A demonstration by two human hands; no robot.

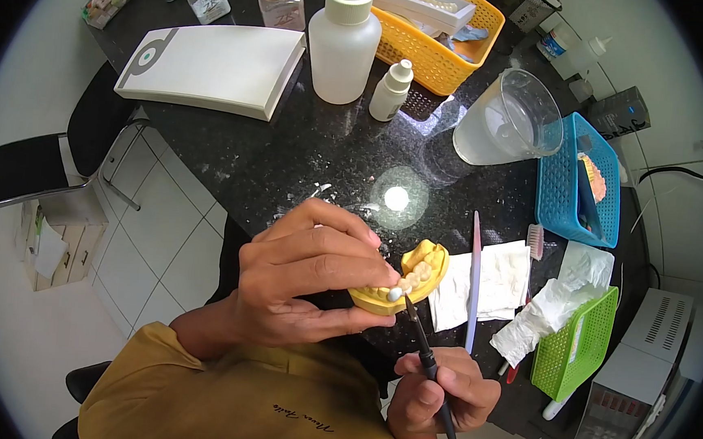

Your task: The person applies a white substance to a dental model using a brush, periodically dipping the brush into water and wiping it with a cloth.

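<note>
A dark speckled countertop (275, 153) is being cropped by the frame at top; its near-left edge is being partly covered by the left hand (307, 269). Bare surface is being left between a yellow dental cast (426, 289) and the clear cup (509, 120) beyond it; right of the cast, room is being narrowed by white cloth (498, 283). The cast's left end is being gripped, and partly hidden, by the left hand's fingers, bunched closely. Below the cast, a slim black tool (421, 334) is being pinched by the right hand (445, 389), fingers curled. Beside a whitish tooth (395, 293) on the cast, the tip's contact is being obscured.
</note>
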